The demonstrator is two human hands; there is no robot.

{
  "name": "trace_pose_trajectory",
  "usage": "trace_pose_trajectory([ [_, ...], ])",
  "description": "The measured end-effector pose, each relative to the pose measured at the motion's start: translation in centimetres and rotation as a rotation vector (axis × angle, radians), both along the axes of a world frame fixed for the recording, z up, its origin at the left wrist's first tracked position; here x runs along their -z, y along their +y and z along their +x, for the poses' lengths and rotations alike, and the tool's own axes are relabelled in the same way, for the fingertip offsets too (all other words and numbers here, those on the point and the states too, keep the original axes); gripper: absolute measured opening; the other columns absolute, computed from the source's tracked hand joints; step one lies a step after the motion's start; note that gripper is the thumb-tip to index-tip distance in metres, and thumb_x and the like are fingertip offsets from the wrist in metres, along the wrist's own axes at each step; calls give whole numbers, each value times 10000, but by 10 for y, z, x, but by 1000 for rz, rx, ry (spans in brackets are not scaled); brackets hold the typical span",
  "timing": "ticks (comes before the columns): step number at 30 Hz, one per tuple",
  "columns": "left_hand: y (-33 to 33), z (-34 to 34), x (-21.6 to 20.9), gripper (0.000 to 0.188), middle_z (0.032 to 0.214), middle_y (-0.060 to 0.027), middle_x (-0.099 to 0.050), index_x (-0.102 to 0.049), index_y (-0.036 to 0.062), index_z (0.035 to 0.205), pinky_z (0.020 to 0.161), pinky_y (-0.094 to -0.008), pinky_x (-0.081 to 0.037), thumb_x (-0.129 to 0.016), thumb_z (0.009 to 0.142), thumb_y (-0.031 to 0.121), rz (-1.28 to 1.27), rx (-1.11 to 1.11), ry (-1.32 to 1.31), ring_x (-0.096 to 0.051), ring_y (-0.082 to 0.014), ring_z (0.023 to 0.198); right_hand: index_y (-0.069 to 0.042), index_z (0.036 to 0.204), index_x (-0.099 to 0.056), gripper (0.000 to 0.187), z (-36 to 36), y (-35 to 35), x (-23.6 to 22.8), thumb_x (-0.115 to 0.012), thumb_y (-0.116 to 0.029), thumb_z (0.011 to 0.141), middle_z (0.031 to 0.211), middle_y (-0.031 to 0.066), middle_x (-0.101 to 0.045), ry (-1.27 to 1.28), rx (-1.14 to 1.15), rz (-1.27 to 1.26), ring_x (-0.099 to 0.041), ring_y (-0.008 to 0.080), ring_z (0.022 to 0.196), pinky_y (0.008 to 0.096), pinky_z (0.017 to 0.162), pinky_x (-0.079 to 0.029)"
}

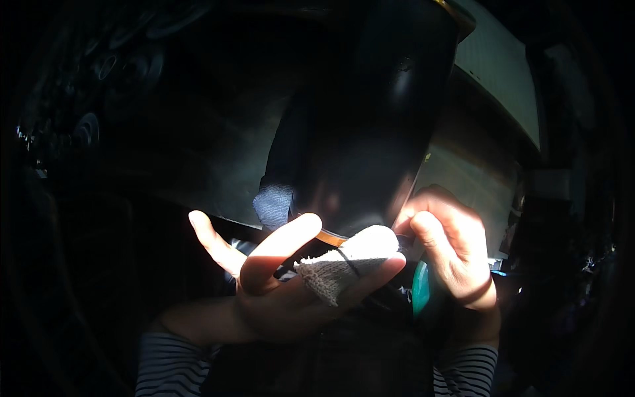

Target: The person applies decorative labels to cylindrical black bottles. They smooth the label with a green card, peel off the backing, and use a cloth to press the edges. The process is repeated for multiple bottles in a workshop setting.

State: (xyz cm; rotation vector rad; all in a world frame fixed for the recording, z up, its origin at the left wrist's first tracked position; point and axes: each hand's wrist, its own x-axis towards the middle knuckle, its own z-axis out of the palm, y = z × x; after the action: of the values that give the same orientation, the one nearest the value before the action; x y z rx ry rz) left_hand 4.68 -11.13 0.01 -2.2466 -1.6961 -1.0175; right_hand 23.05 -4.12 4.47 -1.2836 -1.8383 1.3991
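My left hand [278,291] is held low in the middle, its fingers spread. A white knitted finger cover [347,264], like a cut-off glove finger, sits on one of its fingers, with a thin dark band or thread lying across the knit. Close by on the right, my right hand [456,245] has thumb and forefinger brought together near the cover's tip; what they pinch, if anything, is lost in shadow and glare. A green rounded object [420,289] shows just beside the right wrist.
A large dark smooth surface [370,139] rises just beyond my hands, with a piece of dark blue cloth [272,204] at its lower left edge. Greyish metal-like panels [245,152] lie left of it. A pale panel [499,73] stands at the upper right. Much else is dark.
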Motion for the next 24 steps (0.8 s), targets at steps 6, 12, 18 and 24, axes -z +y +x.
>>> trace_pose_trajectory([
  [6,2,14,0,322,1170,137,-493,-606,382,1111,952,-750,-45,-643,792,392,-19,150,-71,-509,-130,1071,-7,859,-590,99,11,4,-6,-580,-105,850,750,79,-565,-6,-34,-146,-543,158,660,254,613,-435],
  [12,4,-20,3,380,1089,-74,-624,-626,176,1117,1013,-677,-98,-685,745,119,-101,157,-268,-523,-277,1142,-4,825,-587,133,4,-5,-8,-694,-64,773,742,10,-531,65,43,-234,-488,54,639,189,577,-406],
  [18,-10,-34,-5,354,1182,-219,-556,-580,2,1155,1006,-672,-176,-575,802,25,-292,73,-180,-448,-403,1200,-1,831,-595,153,8,-8,-5,-706,-84,765,736,11,-533,137,20,-56,-505,63,641,196,580,-412],
  [24,-1,0,-14,606,1184,-106,-403,-399,288,1288,1008,-683,-154,-654,768,466,99,83,198,-413,-223,1128,18,863,-582,122,18,7,-16,-543,-95,887,751,89,-577,93,-60,-41,-573,152,709,251,645,-452],
])
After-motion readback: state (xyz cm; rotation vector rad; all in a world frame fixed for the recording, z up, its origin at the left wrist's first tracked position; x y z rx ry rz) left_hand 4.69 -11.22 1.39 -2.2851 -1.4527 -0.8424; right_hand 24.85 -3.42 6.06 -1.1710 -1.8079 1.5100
